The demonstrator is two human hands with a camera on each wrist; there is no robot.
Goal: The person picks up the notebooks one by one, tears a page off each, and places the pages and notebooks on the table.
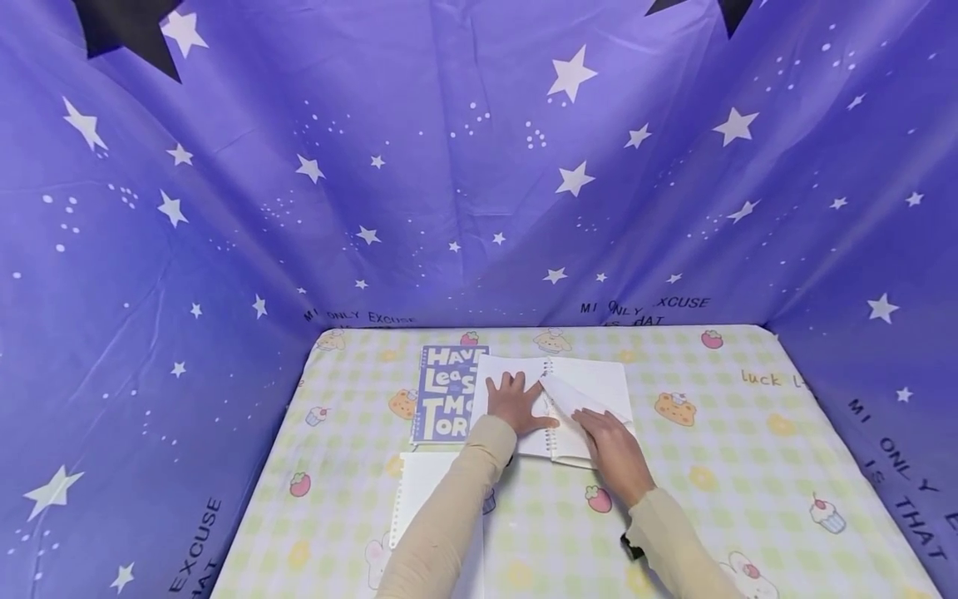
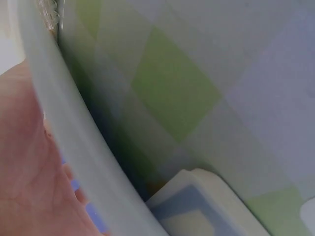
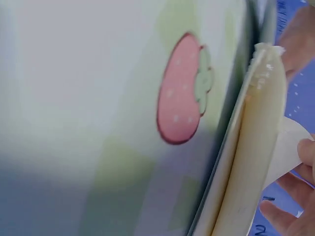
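A spiral notebook (image 1: 599,378) lies spread on the table with white pages showing on both sides of its wire binding. My left hand (image 1: 516,406) rests on the left page with fingers spread, the thumb reaching to the binding. On the right half, my right hand (image 1: 614,449) pinches a page (image 1: 580,398) that is partly lifted and folded across at an angle. In the right wrist view, the thick page block (image 3: 256,142) stands edge-on, and the lifted page (image 3: 285,150) meets the fingers of the right hand (image 3: 298,191). The left wrist view has part of the left hand (image 2: 34,157) beside the notebook's edge.
A purple notebook (image 1: 441,399) with large white lettering lies partly under the left side of the spread notebook. Nearer the front, a loose white sheet (image 1: 427,482) with a row of torn holes lies partly under the left forearm. A checked, cartoon-printed cloth (image 1: 748,466) covers the table; starry purple curtains (image 1: 449,166) enclose it.
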